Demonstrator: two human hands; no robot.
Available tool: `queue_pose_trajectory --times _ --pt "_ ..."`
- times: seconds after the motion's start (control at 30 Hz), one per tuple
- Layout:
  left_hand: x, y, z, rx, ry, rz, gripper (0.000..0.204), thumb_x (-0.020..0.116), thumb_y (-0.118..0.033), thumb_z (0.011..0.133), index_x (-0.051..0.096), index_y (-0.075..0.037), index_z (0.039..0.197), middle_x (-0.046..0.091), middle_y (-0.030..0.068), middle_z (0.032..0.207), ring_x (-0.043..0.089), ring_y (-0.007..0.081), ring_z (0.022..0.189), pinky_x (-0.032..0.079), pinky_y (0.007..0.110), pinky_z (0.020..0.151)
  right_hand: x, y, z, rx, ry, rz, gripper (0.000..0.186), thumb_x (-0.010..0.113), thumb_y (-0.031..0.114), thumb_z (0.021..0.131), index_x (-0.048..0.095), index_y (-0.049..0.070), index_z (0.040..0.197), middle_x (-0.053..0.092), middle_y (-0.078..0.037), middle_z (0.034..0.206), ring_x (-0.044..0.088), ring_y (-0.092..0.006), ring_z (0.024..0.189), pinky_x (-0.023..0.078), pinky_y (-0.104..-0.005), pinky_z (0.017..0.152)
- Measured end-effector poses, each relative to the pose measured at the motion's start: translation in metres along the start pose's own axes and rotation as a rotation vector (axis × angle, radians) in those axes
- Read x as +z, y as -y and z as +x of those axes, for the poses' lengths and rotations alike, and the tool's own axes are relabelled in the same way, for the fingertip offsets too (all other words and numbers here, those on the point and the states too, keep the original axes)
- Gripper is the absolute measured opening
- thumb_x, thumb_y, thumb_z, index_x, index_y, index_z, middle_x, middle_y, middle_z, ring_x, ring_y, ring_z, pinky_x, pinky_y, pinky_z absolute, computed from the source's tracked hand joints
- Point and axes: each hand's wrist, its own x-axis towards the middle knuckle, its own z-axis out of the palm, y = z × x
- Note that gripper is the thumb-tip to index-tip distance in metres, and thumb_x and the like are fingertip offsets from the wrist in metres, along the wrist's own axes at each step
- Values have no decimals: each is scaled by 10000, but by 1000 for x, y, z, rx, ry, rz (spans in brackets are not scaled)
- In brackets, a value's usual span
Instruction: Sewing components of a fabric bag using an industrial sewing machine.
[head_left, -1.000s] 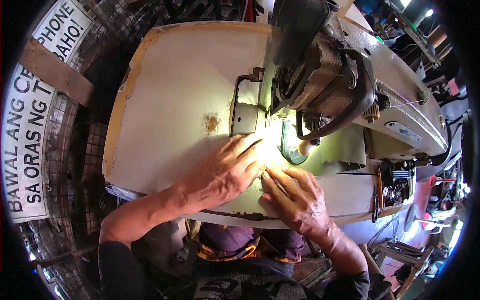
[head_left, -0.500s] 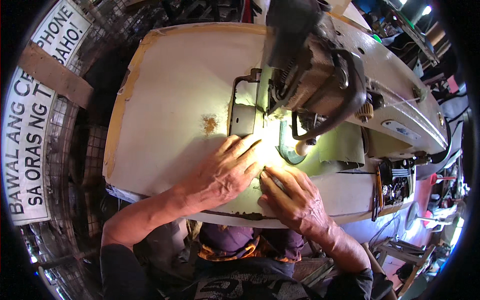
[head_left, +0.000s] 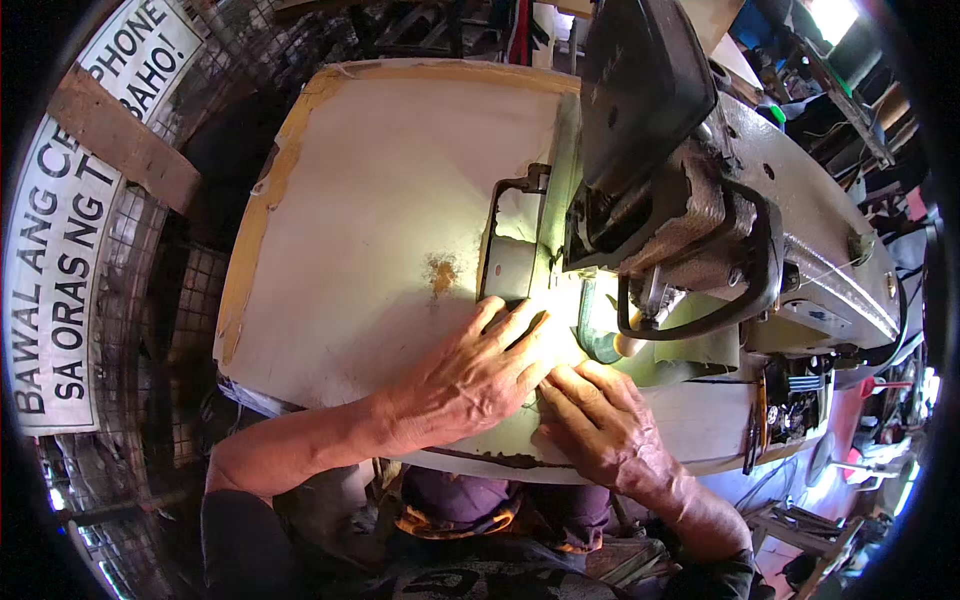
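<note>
An industrial sewing machine [head_left: 680,220] stands on a worn white work table [head_left: 330,200], its lamp lighting the needle area. My left hand [head_left: 470,368] rests just below the metal plate [head_left: 510,260], fingers extended onto pale green material [head_left: 690,345]. My right hand [head_left: 605,425] lies beside it, fingertips pressing near my left thumb. Both hands have their fingers on the surface; what lies under the fingertips is partly hidden by glare. A curved green piece [head_left: 592,320] sits right of the fingers, under the machine's black looped bar.
Small tools [head_left: 790,400] sit at the table's right edge. Wire mesh, a wooden plank [head_left: 130,140] and white signs [head_left: 55,300] border the left. Cluttered shelving [head_left: 840,85] fills the back right. My legs show below the table's front edge.
The view has shifted, so the table and machine sit lower and farther right in the picture. My hands remain pressed at about the same spot on the material.
</note>
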Motion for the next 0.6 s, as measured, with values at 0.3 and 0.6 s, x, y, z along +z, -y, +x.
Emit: queue_pose_trajectory --times 0.3,0.6 --pt "9 3 3 -33 0 33 451 592 -150 863 605 35 1275 502 225 1401 479 348 1314 385 535 1092 -2 -7 5 32 46 25 526 733 282 873 599 7 1301 591 -130 1356 561 -277 1256 462 -438 1040" --pt "11 7 3 -55 23 19 443 615 -117 840 611 59 1246 487 241 1409 477 356 1322 413 538 1074 -3 -18 13 53 71 44 567 752 315 857 598 3 1304 621 -150 1298 595 -313 1135 478 -425 957"
